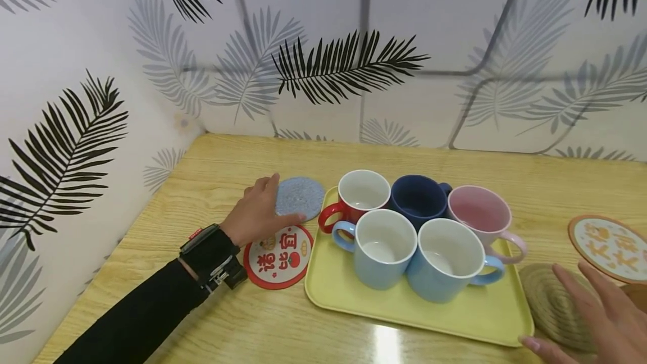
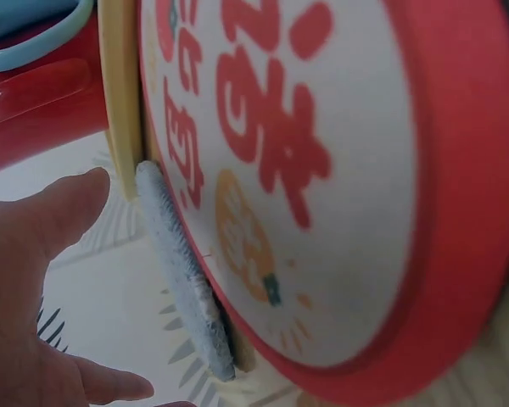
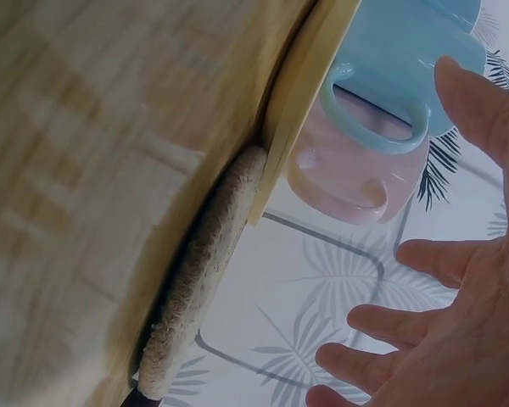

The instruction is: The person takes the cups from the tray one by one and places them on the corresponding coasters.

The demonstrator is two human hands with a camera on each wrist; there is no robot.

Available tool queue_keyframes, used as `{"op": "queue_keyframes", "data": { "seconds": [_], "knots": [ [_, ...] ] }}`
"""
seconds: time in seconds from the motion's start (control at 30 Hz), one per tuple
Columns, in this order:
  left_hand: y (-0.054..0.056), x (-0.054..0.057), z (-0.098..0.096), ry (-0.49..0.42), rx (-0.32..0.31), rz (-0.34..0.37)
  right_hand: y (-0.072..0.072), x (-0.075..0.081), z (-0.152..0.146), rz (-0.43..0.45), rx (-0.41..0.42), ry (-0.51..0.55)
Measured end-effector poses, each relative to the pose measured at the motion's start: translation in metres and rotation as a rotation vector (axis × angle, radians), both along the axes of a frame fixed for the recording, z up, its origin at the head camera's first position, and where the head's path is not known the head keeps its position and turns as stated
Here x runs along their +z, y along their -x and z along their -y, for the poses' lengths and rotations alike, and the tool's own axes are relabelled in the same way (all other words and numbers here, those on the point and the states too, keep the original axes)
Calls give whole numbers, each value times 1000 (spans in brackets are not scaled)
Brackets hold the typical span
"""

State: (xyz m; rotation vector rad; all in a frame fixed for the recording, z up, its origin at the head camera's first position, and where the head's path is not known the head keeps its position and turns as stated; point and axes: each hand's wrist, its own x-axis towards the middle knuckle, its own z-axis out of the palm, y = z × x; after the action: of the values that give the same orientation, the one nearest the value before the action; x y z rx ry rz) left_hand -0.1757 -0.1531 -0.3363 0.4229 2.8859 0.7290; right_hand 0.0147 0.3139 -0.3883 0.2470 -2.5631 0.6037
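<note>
My left hand (image 1: pixel 256 215) hovers with spread fingers by the fuzzy grey-blue round coaster (image 1: pixel 302 198), left of the yellow tray (image 1: pixel 374 309). Just below it lies a red-rimmed coaster (image 1: pixel 275 267) with printed characters; the left wrist view shows it close up. At the tray's right side, my right hand (image 1: pixel 604 319) reaches in with fingers apart and holds nothing. A woven tan coaster (image 1: pixel 551 302) is partly hidden behind those fingers. On the tray stand a red mug (image 1: pixel 361 192), a navy mug (image 1: pixel 418 198), a pink mug (image 1: pixel 482 212) and two light blue mugs (image 1: pixel 381 263).
To the right lies an orange-rimmed coaster (image 1: pixel 609 246), with a brown piece (image 1: pixel 638 295) at the frame edge below it. The wood-grain table (image 1: pixel 222 153) meets a leaf-patterned wall covering (image 1: pixel 323 111) at the back and left.
</note>
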Motion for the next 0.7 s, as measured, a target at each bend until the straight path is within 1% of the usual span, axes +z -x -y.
{"op": "queue_keyframes", "data": {
  "seconds": [0.1, 0.23, 0.37, 0.43, 0.5, 0.57, 0.63, 0.7],
  "knots": [
    [4, 0, -7, 12, 2, 5, -1, 0, -2, 25, -8, -4],
    [12, -3, -17, 51, 12, 26, -4, -1, -3, 66, -35, 4],
    [23, -5, -23, 113, 20, 44, -3, -1, -4, 153, -75, -27],
    [27, -5, -24, 117, 40, 52, 0, 1, -5, 219, -95, -68],
    [31, -4, -23, 102, 64, 58, 3, 3, -7, 284, -107, -112],
    [34, -3, -22, 76, 94, 71, 5, 4, -9, 317, -111, -134],
    [36, -4, -21, 48, 118, 73, 5, 4, -9, 318, -114, -136],
    [38, -6, -20, -5, 148, 69, 5, 4, -10, 287, -111, -133]
  ]
}}
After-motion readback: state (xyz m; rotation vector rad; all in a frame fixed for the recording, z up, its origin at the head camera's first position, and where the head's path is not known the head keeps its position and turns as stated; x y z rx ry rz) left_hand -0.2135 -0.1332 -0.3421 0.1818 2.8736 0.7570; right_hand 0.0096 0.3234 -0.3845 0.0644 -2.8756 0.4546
